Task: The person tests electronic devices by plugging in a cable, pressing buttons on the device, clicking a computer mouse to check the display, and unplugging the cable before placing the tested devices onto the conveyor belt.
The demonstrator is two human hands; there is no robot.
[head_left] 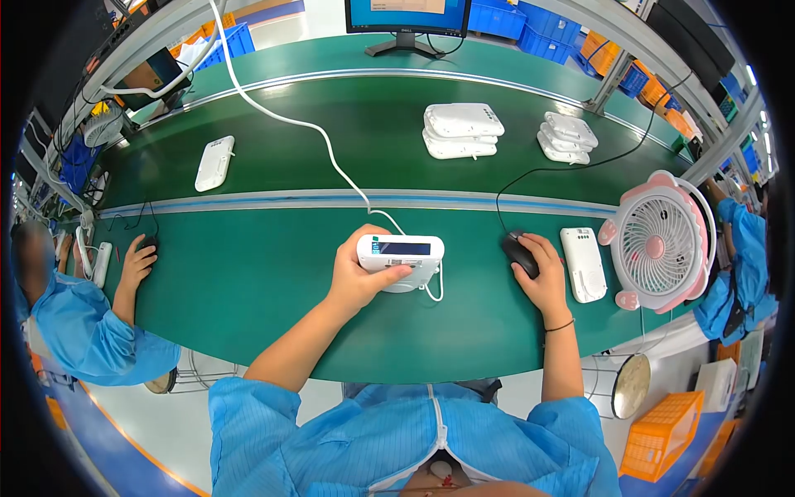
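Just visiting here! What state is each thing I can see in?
Left hand: closed around white device
White device: held, display looks dark
Right hand: curled over black mouse
Black mouse: partly covered by that hand
Monitor: on, screen lit
Pink fan: spinning or still, can't tell
Larger white stack: piled up
Smaller white stack: piled up
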